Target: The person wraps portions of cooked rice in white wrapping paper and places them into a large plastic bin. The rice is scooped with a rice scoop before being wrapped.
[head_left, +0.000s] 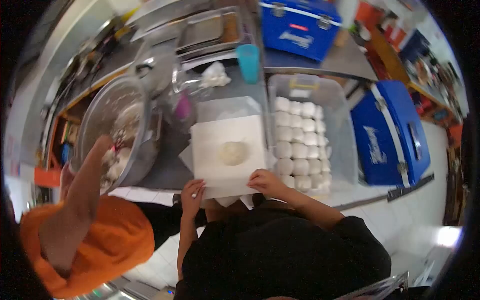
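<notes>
A stack of white sheets [215,135] lies on the dark worktop in front of me, with a pale round flattened piece of dough [233,153] on top. At the near left corner of the top sheet, my left hand [193,194] pinches the edge between closed fingers. My right hand [266,183] grips the same near edge further right. The dough lies beyond both hands, untouched. To the right, a clear plastic bin [342,130] holds several rows of smooth white dough balls [298,136].
At left, a co-worker in an orange shirt [105,240] reaches into a large bowl [142,135]. A turquoise cup [248,63], crumpled plastic with something white [215,75] and metal trays [202,32] stand beyond the sheets. Blue coolers [300,27] are at the back and right.
</notes>
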A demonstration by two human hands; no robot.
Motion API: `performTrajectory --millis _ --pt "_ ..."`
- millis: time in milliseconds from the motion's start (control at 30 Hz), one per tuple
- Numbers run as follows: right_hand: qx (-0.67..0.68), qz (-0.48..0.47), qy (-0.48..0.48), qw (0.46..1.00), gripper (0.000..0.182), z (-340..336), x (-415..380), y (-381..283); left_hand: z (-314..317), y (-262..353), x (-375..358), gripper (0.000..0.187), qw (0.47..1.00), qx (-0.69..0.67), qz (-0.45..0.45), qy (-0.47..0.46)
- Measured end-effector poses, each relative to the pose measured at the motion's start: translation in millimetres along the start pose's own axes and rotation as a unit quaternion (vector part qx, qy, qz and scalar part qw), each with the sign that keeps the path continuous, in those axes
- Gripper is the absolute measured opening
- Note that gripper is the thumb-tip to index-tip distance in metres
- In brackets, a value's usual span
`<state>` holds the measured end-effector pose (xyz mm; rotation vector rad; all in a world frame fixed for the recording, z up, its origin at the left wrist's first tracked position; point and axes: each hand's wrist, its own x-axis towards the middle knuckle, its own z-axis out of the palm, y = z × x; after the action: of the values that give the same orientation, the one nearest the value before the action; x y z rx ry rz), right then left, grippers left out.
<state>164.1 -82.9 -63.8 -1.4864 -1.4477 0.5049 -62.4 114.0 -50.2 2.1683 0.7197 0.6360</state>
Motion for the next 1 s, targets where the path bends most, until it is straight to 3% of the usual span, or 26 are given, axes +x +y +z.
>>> performTrajectory --millis 133,200,233,300,333,400,533,600,633,700,733,833,900,933,1000 --pt "0.010 -0.001 0.033 0.999 0.011 -15 30 1 2 2 46 0.010 0.999 -0.024 0.024 0.039" --pt "0.050 0.138 0.118 0.982 0.015 -22 48 6 12 -11 66 0.011 0.973 -0.184 -0.131 0.048" --pt "0.049 0.140 0.116 0.982 0.015 -25 59 8 14 -10 78 0.011 0.972 -0.187 -0.133 0.047" --pt "-0.016 0.142 0.236 0.961 0.024 -26 80 13 20 -6 99 0.017 0.952 -0.163 -0.258 0.015" --pt "-0.021 0.142 0.237 0.961 0.024 -28 83 21 24 -6 105 0.017 0.952 -0.167 -0.257 0.014" --pt "-0.089 0.185 0.168 0.964 0.033 -27 84 33 29 -9 109 0.025 0.979 0.040 -0.201 -0.016" --pt "-0.077 0.266 0.178 0.944 0.040 -28 71 23 36 -2 96 0.028 0.985 0.083 -0.128 0.082" --pt "-0.157 0.203 0.216 0.942 0.038 -35 55 9 37 15 87 0.033 0.942 0.260 0.093 0.193" --pt "-0.157 0.204 0.216 0.942 0.038 -38 46 5 38 27 81 0.033 0.942 0.260 0.093 0.192" --pt "-0.280 0.208 0.095 0.932 0.035 -41 28 -1 47 48 66 0.043 0.960 0.207 0.154 -0.104" --pt "-0.280 0.206 0.096 0.933 0.035 -38 21 3 55 54 62 0.043 0.960 0.208 0.156 -0.103" --pt "-0.220 0.206 0.077 0.950 0.031 -32 14 17 73 63 56 0.051 0.941 0.265 0.154 -0.142" --pt "-0.015 0.173 0.113 0.978 0.028 -31 17 17 76 63 55 0.055 0.942 0.277 0.119 -0.145" --pt "-0.014 0.171 0.113 0.979 0.028 -27 18 27 76 64 56 0.055 0.942 0.278 0.119 -0.142" --pt "0.169 0.183 0.249 0.936 0.026 -16 25 60 74 66 58 0.053 0.946 0.266 0.120 -0.143"
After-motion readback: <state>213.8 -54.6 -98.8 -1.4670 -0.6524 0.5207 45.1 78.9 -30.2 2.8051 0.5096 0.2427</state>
